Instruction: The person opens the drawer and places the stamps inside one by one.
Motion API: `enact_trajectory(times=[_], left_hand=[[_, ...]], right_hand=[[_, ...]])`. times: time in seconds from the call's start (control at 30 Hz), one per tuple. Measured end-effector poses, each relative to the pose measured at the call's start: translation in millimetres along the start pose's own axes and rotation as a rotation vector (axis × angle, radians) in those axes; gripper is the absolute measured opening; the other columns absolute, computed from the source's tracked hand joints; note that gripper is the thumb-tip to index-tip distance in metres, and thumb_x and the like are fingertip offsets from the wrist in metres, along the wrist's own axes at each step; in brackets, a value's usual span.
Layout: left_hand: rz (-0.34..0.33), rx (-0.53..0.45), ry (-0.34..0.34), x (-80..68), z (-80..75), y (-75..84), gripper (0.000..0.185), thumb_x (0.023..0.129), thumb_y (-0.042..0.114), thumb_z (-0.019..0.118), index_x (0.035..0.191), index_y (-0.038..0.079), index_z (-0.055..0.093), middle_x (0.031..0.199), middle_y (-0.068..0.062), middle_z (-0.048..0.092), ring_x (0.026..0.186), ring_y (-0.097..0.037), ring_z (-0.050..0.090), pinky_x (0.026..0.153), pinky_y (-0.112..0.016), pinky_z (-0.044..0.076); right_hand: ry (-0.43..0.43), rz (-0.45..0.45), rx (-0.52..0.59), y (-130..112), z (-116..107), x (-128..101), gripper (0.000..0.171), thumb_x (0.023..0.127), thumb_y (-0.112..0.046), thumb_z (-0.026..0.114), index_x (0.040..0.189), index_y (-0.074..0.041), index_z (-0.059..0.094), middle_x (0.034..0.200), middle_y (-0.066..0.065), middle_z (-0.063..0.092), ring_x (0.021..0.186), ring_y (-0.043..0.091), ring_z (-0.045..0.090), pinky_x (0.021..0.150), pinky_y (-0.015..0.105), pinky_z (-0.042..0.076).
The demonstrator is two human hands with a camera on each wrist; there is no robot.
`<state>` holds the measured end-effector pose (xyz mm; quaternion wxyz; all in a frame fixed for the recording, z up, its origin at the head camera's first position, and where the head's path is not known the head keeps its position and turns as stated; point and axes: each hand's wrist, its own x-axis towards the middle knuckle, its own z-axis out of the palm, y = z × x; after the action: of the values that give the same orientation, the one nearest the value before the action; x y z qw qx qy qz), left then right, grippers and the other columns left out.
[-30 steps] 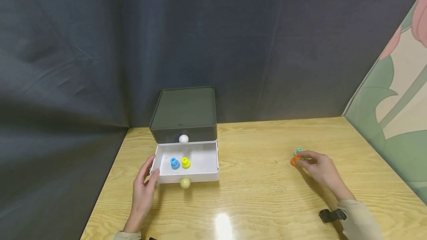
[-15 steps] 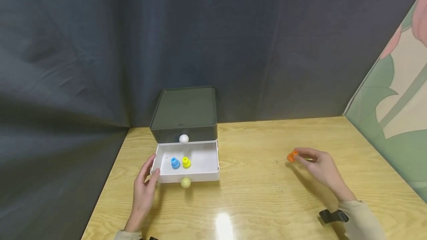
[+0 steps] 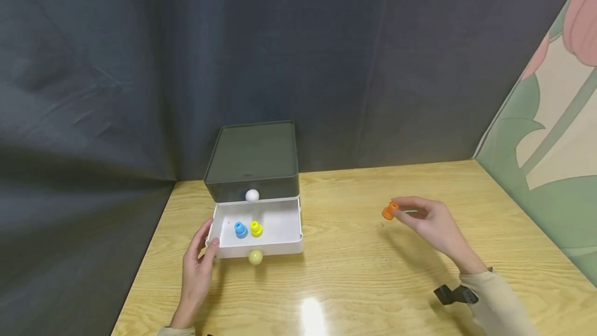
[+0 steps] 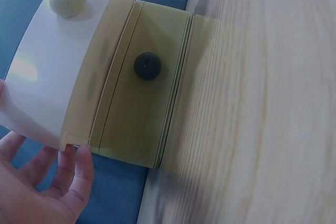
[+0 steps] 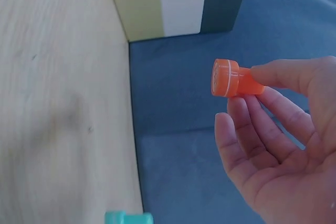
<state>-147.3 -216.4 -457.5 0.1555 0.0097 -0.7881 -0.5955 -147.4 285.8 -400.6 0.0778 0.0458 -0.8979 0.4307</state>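
Note:
In the head view, my right hand (image 3: pixel 431 222) pinches an orange toy stamp (image 3: pixel 388 211) by its narrow handle above the table. The right wrist view shows the stamp (image 5: pixel 226 78) between thumb and fingertips, its round face turned away from the hand. My left hand (image 3: pixel 198 268) holds the left front corner of a pulled-out white drawer (image 3: pixel 261 249), thumb at the front and fingers along the side. Inside the drawer stand a blue stamp (image 3: pixel 240 230) and a yellow stamp (image 3: pixel 256 228). A teal stamp (image 5: pixel 128 217) peeks in at the right wrist view's bottom edge, mostly hidden by my hand in the head view.
The drawer belongs to a stacked box with a dark top (image 3: pixel 252 152) and a white ball knob (image 3: pixel 252 195). A yellowish ball knob (image 3: pixel 255 257) sticks out from the open drawer's front. Dark cloth (image 3: pixel 336 66) hangs behind the wooden table (image 3: pixel 345 253).
My right hand has lifted the orange stamp away from the teal one and carried it left. My left hand has kept its place on the drawer. The head view has shifted slightly.

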Motion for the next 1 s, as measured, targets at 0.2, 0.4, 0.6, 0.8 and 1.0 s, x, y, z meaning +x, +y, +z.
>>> enact_trajectory(times=[0.2, 0.4, 0.6, 0.8, 1.0], left_hand=[[-0.006, 0.024, -0.013, -0.4, 0.6, 0.4, 0.047, 0.111, 0.017, 0.055, 0.158, 0.01, 0.051, 0.161, -0.014, 0.053, 0.128, 0.009, 0.049, 0.091, -0.008, 0.047], [-0.014, 0.038, -0.022, -0.9, 0.9, 1.2, 0.048, 0.112, 0.019, 0.054, 0.159, 0.012, 0.05, 0.161, -0.015, 0.052, 0.127, 0.008, 0.048, 0.091, -0.008, 0.047], [-0.017, 0.03, -0.02, -2.1, 0.9, -0.8, 0.048, 0.112, 0.018, 0.054, 0.159, 0.011, 0.05, 0.162, -0.015, 0.052, 0.128, 0.009, 0.048, 0.091, -0.008, 0.047], [-0.012, 0.027, -0.011, -2.4, 0.1, -0.7, 0.048, 0.112, 0.017, 0.054, 0.159, 0.011, 0.05, 0.162, -0.015, 0.052, 0.127, 0.007, 0.049, 0.089, -0.008, 0.048], [0.003, 0.024, -0.008, -1.0, -0.6, 1.1, 0.048, 0.111, 0.015, 0.054, 0.159, 0.009, 0.05, 0.161, -0.017, 0.052, 0.127, 0.006, 0.05, 0.089, -0.008, 0.049]], right_hand=[[-0.021, -0.017, 0.035, -16, 1, 2, 0.034, 0.102, -0.026, 0.074, 0.131, -0.01, 0.075, 0.128, 0.015, 0.077, 0.098, 0.002, 0.075, 0.081, 0.024, 0.06], [-0.027, -0.05, 0.055, -28, 4, 4, 0.032, 0.101, -0.023, 0.076, 0.13, -0.01, 0.076, 0.124, 0.013, 0.078, 0.096, 0.003, 0.076, 0.079, 0.025, 0.06], [-0.012, -0.068, 0.074, -36, 1, 7, 0.03, 0.1, -0.02, 0.076, 0.128, -0.009, 0.076, 0.124, 0.013, 0.078, 0.096, 0.002, 0.075, 0.081, 0.023, 0.059], [0.026, -0.064, 0.095, -49, -5, 8, 0.031, 0.1, -0.024, 0.076, 0.129, -0.01, 0.076, 0.121, 0.007, 0.08, 0.095, 0.001, 0.075, 0.082, 0.021, 0.058], [0.052, -0.062, 0.15, -66, -16, 10, 0.035, 0.1, -0.025, 0.077, 0.132, -0.009, 0.074, 0.113, -0.021, 0.077, 0.097, 0.0, 0.075, 0.08, 0.022, 0.058]])
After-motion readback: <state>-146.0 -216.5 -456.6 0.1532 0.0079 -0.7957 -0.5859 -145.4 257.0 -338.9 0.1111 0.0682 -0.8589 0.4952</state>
